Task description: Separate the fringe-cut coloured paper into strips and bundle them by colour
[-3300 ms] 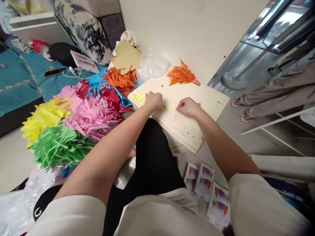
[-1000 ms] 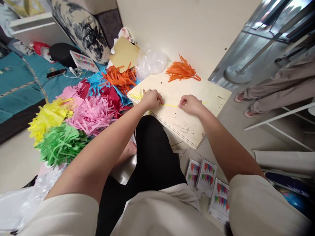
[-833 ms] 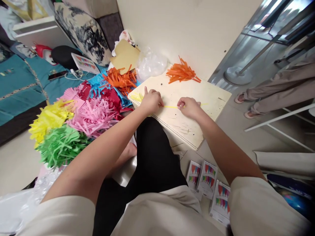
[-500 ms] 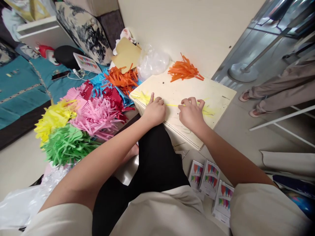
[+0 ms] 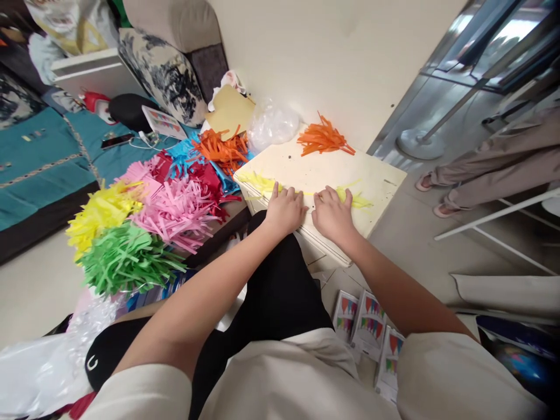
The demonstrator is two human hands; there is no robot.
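Observation:
A yellow tissue paper tassel [image 5: 261,182] lies across a cream board [image 5: 280,166]. Its fringed ends spread out on both sides, with a thin twisted middle running between them. My left hand [image 5: 286,209] has its fingers curled down on the left part of that middle, thumb side hidden. Close beside it, my right hand [image 5: 333,211] presses curled fingers on the right part. Only a narrow gap separates the two hands. Behind them, an orange tissue tassel [image 5: 324,137] rests at the back of the board.
Left of the board is a heap of fringed tissue: pink [image 5: 177,204], yellow [image 5: 102,216], green [image 5: 126,259] and orange [image 5: 221,150]. A clear plastic bag [image 5: 272,123] sits behind the board. Printed boxes [image 5: 368,326] stand on the floor. Another person's legs [image 5: 476,175] are at right.
My two hands have come closer together along the tassel's middle, the left moving right. The view has shifted slightly. The orange tassel stays on the board.

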